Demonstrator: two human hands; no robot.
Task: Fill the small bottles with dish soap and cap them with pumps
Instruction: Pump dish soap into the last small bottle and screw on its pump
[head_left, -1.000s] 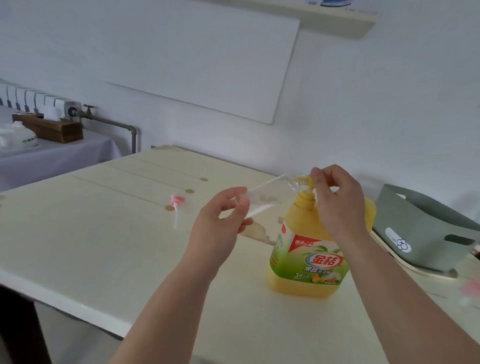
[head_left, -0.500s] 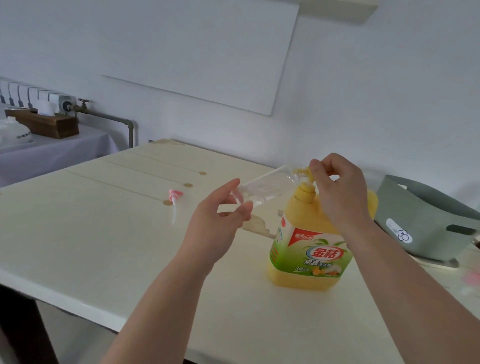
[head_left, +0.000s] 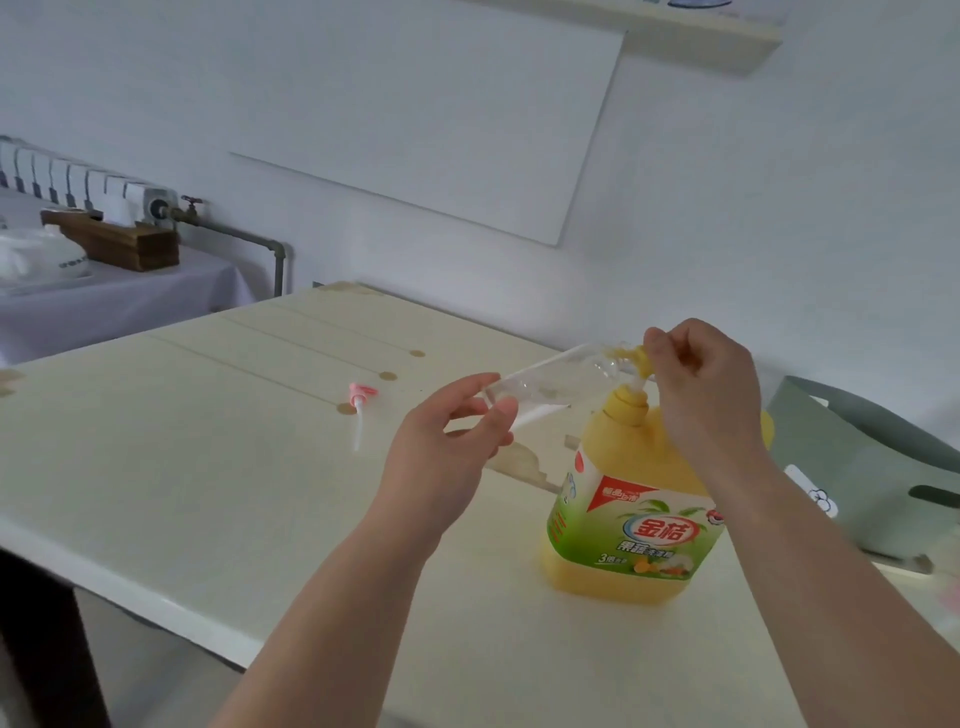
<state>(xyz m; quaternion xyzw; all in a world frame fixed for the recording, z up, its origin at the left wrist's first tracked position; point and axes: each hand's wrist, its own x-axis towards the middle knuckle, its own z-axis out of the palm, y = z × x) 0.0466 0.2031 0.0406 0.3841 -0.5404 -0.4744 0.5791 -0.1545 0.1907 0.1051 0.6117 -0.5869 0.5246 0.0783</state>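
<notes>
Over by the left wall, a side table (head_left: 130, 306) under a lilac cloth is carrying a white pot (head_left: 41, 257) and a dark wooden box (head_left: 119, 241), with a white radiator (head_left: 62, 179) running along behind them and a grey pipe (head_left: 244, 239) bending down beside it.

Nearer to me, the long cream table (head_left: 182, 467) is stretching across the room. A pink pump (head_left: 361, 397) is lying on its side on that table, its white tube pointing toward the near edge, well apart from both hands.

Moving right, the person's left hand (head_left: 441, 457) is holding the small bottle (head_left: 550, 384) in the air above the table, thumb and fingertips pinching its base. The clear bottle is tilting, its base low and its mouth raised to the right, meeting the spout of the pump head (head_left: 636, 358). A yellow tint is showing at the bottle's neck; how much soap is inside I cannot tell.

Below, the big yellow dish soap jug (head_left: 639, 519) is standing upright on the table, its green label facing the near edge. The right hand (head_left: 706, 389) is reaching over the jug from the right, fingers curling around the pump head and gripping it.

Farthest right, a grey-green basket (head_left: 872, 467) is sitting on the table just beside the jug, partly hidden by the right forearm.
</notes>
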